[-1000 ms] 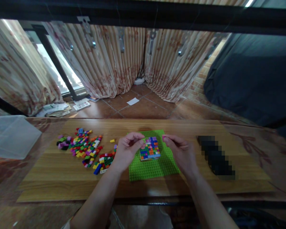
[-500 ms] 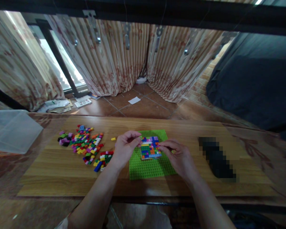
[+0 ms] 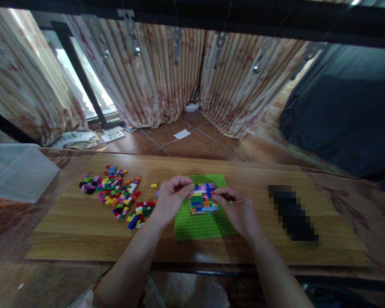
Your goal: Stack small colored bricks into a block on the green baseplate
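Note:
On the green baseplate [image 3: 195,229] is a block of many-coloured toy bricks [image 3: 202,201], built up in several rows. At its upper left edge, my left hand [image 3: 171,199] is closed in a pinch, thumb against forefinger. From the other side, my right hand [image 3: 239,209] pinches with its fingertips right at the upper right edge of the brick block. Whatever lies between the fingertips of either hand is too small or hidden to name. A spot of yellow shows by the right fingers.
Loose bricks [image 3: 114,190] lie in a wide pile on the wooden board [image 3: 83,239], left of the baseplate. One yellow brick [image 3: 154,185] lies apart. A translucent bin [image 3: 22,171] stands far left. On the right lies a blurred-out black object [image 3: 293,216].
The camera view has shifted slightly. My right fingertips are a little closer in over the right edge of the brick block; my left hand stays at the upper left edge.

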Motion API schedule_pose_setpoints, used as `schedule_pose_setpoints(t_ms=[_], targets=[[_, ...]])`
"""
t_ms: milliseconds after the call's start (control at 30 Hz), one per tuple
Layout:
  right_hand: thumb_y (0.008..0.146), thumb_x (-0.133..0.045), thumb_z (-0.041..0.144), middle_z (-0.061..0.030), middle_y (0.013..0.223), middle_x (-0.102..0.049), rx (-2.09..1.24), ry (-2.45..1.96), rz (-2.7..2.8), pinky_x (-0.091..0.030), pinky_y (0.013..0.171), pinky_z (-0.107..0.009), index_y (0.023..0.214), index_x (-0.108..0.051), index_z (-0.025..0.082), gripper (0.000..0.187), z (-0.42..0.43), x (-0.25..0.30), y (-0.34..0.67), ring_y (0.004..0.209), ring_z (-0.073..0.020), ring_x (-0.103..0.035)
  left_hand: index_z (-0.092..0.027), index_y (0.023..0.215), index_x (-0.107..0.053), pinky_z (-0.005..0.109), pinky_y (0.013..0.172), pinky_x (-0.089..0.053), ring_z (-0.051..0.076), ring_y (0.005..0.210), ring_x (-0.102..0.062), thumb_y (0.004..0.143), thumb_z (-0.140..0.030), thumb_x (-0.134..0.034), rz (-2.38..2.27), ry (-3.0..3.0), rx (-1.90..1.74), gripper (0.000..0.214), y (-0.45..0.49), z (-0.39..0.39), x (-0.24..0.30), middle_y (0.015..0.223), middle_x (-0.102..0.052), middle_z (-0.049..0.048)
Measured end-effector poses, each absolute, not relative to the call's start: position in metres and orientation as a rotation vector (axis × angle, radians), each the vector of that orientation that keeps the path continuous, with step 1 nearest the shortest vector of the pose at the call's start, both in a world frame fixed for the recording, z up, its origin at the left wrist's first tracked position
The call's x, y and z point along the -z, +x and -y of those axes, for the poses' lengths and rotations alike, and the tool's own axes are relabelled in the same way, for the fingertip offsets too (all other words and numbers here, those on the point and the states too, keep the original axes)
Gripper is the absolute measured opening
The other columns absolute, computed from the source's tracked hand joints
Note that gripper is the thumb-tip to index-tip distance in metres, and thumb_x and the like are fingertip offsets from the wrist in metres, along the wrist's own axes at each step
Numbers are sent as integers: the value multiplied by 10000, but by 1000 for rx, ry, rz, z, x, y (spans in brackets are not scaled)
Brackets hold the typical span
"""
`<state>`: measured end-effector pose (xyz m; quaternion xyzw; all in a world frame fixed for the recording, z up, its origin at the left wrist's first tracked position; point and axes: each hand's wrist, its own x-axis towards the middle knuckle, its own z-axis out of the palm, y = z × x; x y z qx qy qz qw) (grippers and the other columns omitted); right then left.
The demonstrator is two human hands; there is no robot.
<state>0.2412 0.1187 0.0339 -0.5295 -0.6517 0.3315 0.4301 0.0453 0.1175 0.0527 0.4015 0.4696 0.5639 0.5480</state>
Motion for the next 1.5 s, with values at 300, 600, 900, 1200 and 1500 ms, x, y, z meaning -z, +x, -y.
schedule_pose_setpoints(t_ms=[300,600,900,1200,1500], targets=[[792,-683,369,-32,798,-738,-889,-1302,1538,-516,686,-313,805,-750,208,175,-119,-36,246,721,-174,-648,-126,783,-678,213,581,-463,87,561,-558,671,-222,-734,-1097,952,-1336,158,46,-118,-50,601,-634,-21],[733,-732,385,-43,775,-734,-950,-1334,1488,-543,673,-317,804,-737,189,209,-120,-35,244,692,-175,-658,-131,785,-679,227,587,-468,95,569,-566,670,-232,-741,-1097,942,-1344,165,46,-119,-47,630,-643,-13],[692,-748,379,-31,724,-723,-990,-1324,1408,-535,651,-306,747,-726,190,198,-123,-36,238,663,-168,-645,-133,776,-685,216,571,-442,93,577,-556,672,-225,-741,-1098,967,-1327,150,48,-118,-45,638,-634,-12],[663,-754,368,-29,683,-716,-972,-1339,1354,-520,625,-305,704,-724,188,188,-125,-36,235,632,-166,-629,-136,768,-683,221,578,-448,92,575,-556,665,-218,-740,-1094,966,-1331,144,50,-118,-44,646,-635,-11],[683,-741,376,-14,628,-679,-951,-1326,1372,-485,569,-274,674,-706,185,194,-124,-34,233,572,-140,-581,-136,778,-683,219,574,-437,95,578,-551,675,-225,-731,-1116,998,-1324,143,50,-118,-42,644,-635,-11]])
